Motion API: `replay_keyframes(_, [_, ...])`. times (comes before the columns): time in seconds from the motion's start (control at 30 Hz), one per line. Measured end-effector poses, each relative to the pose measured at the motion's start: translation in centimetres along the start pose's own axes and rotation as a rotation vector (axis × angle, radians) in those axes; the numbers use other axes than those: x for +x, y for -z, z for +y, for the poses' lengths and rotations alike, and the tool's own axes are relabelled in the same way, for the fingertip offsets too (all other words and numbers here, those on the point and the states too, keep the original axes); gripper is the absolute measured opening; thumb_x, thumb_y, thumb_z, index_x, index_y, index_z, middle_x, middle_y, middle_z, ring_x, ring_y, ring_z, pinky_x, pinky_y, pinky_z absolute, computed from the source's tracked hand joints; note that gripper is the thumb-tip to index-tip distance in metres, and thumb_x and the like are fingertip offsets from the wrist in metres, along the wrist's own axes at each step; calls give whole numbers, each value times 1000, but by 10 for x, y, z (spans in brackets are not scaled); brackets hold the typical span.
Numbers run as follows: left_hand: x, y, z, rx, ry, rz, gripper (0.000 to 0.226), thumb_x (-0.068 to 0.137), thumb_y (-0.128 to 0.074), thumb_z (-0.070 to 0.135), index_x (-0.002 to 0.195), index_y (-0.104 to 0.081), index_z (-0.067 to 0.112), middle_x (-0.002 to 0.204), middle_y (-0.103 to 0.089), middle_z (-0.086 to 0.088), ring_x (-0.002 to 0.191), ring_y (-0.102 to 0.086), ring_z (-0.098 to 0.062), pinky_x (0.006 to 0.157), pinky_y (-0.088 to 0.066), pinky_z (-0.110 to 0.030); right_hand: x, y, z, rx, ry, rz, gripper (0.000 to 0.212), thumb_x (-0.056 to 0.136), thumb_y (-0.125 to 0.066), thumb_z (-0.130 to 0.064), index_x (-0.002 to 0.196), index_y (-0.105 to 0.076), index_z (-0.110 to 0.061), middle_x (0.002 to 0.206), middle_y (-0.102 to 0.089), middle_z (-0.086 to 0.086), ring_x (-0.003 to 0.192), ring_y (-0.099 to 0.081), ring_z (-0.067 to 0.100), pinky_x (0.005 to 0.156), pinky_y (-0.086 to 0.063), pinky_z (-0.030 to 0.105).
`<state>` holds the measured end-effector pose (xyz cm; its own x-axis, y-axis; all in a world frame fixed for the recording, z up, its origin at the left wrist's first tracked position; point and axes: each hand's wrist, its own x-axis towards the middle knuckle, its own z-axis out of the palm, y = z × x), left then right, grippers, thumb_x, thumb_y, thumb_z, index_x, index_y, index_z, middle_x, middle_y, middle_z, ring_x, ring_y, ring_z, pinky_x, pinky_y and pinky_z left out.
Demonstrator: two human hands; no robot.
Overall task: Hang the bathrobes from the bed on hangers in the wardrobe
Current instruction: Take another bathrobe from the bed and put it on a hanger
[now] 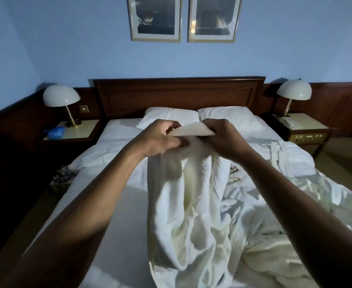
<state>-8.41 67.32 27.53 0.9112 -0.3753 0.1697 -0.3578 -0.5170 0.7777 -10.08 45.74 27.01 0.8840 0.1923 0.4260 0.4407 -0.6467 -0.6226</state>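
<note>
1. Currently the left hand [160, 138] and the right hand [222, 138] are meeting close together above the bed [119, 183], each pinching one end of a pale flat piece [193, 130] at the top of a white bathrobe [191, 204].
2. Both sets of fingers are curling round that piece and the cloth. I cannot tell whether it is a hanger's shoulder or a stiff fold of collar.
3. Below the grip the bathrobe is hanging in long folds, its lower part trailing on the mattress towards the person. Holding it high is probably meant to let its weight pull it straight, so that the neck and shoulders can be found.
4. Below and to the right of the grip, what look like hangers [233, 175] are lying on the sheet just beside the hanging cloth, likely put there for easy reach.
5. Further right of the grip a second bathrobe [289, 152] is lying in a heap, its belt looped over it, waiting its turn.
6. Beyond the grip two pillows [171, 115] are resting against the headboard.
7. Judging by this, the task is at an early stage: no robe is hanging in a wardrobe, and no wardrobe is in view.
</note>
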Motion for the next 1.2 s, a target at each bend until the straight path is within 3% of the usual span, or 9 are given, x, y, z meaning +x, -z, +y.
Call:
replay_keyframes(0.13, [-8,-10,-47,211,298,-194,41,79,-80,48,109,-72,21,103,-73,3,95,-69,-17,87,-56,-38,4,26,-9,553,-126,143,16,97,-61,-7,85,-70,-5,67,-61,1,61,-54,10,54,-43,24])
replay_keyframes(0.23, [-25,-2,-86,117,401,-221,31,77,-84,40,94,-77,14,88,-76,1,87,-70,-19,76,-55,-28,13,45,17,803,-298,311,18,98,-62,-16,82,-69,-10,72,-57,10,65,-54,20,62,-44,30])
replay_keyframes(0.37, [-14,33,-96,116,294,375,26,79,-84,33,92,-76,12,84,-70,7,82,-65,-20,69,-44,-28,17,41,60,542,-415,290,28,97,-64,-34,78,-64,-14,65,-46,9,52,-42,17,52,-33,27])
replay_keyframes(0.5, [2,66,-44,189,-140,992,28,77,-58,5,98,-74,15,94,-72,7,89,-67,-10,79,-50,-21,26,31,76,355,-425,236,41,94,-63,-46,76,-60,-9,61,-40,5,48,-40,14,47,-28,22])
replay_keyframes(0.6, [3,74,-7,74,-256,1123,22,81,-52,14,96,-69,15,92,-68,7,85,-62,-5,77,-46,-19,34,30,74,328,-372,243,45,95,-61,-43,74,-55,-3,61,-41,5,49,-40,14,48,-29,24])
replay_keyframes(0.77, [0,66,-16,-92,383,591,35,73,-83,49,87,-70,20,77,-73,12,77,-72,-5,63,-52,-20,41,39,89,453,-376,318,37,98,-56,-36,75,-59,-8,59,-51,5,47,-50,16,47,-39,27])
replay_keyframes(0.9, [9,38,-29,-296,280,229,23,82,-77,3,99,-70,17,90,-74,-2,75,-69,-10,61,-52,-19,38,26,118,62,-357,167,8,91,-62,-21,90,-67,-16,85,-70,6,83,-66,27,70,-48,32])
replay_keyframes(1.07, [34,3,-19,-517,164,-75,13,81,-73,8,93,-69,13,86,-66,-12,82,-61,-27,72,-43,-36,16,-21,85,0,40,-384,92,76,-84,-50,151,-33,-31,145,-49,-13,128,-48,3,99,-41,20])
replay_keyframes(1.2, [48,-19,-30,-128,37,-28,12,83,-83,21,90,-72,20,85,-69,-6,79,-59,-17,73,-43,-36,18,-45,89,46,21,-264,35,90,-64,-48,107,-66,-18,94,-70,0,86,-63,10,78,-53,42])
